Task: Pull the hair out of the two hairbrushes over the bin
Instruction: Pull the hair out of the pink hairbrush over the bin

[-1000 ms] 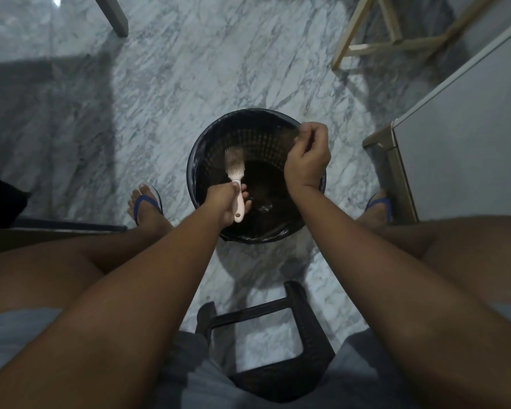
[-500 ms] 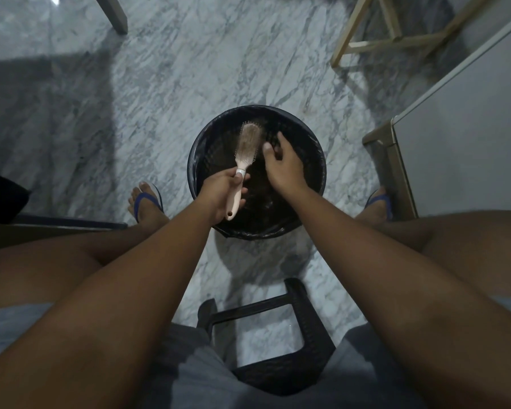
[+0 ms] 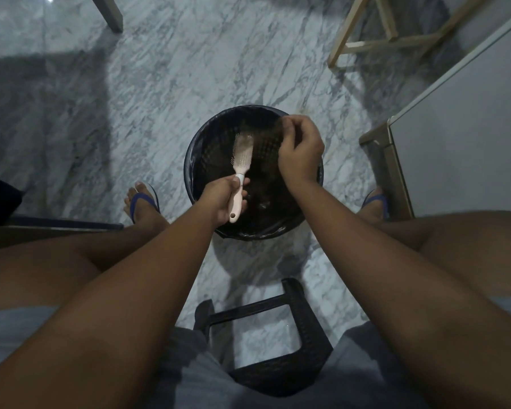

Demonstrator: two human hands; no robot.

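Observation:
A pale pink hairbrush [image 3: 242, 156] is held over the round black bin [image 3: 194, 160], bristles facing up, with grey fluff near its far tip. My left hand [image 3: 220, 199] is shut on its handle. My right hand [image 3: 300, 154] hovers over the bin's right side, fingers pinched on a dark tuft of hair [image 3: 278, 125]. Only one hairbrush is in view. Dark clumps lie inside the bin.
I sit on a black stool [image 3: 289, 335] with the bin on the marble floor between my feet in blue flip-flops [image 3: 143, 199]. A grey cabinet [image 3: 466, 143] stands at the right, a wooden frame [image 3: 375, 39] at the far right, a table leg [image 3: 108, 11] at the far left.
My right hand went to the brush head, then pulled away up and to the right with a tuft of hair. The brush tilted slightly in my left hand.

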